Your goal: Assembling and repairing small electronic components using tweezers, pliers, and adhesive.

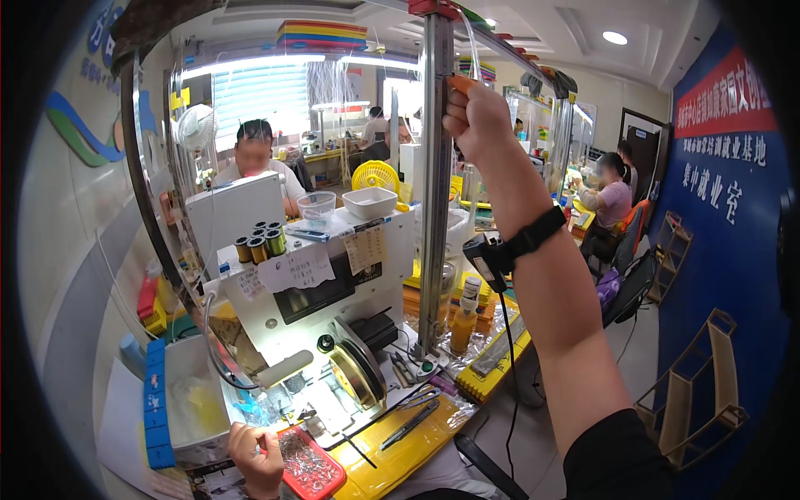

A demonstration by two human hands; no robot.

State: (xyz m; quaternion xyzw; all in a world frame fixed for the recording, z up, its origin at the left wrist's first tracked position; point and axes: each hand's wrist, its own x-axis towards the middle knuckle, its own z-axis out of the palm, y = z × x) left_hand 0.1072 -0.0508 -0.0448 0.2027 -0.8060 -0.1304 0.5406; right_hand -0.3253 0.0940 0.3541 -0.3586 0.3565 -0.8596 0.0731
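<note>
My right hand (477, 121) is raised high beside the upright metal post (436, 192). Its fingers are curled closed, and a small orange tip (461, 82) shows at the fingertips against the post; what it belongs to is unclear. Low in front, my left hand (256, 457) is closed in a loose pinch, anything inside it too small to see. Just beside it lies a red tray (337, 477) of small shiny pieces. Behind the tray stands a white bench machine (258, 321) with a round wheel (357, 372), lit by a tubular lamp (286, 368).
Spools (265, 242) and clear and white tubs (369, 202) sit on the machine. A box cutter (409, 425) lies on the yellow mat (375, 475). Bottles (463, 325) stand by the post. A black cable (510, 375) hangs from my right wrist. Other people work beyond.
</note>
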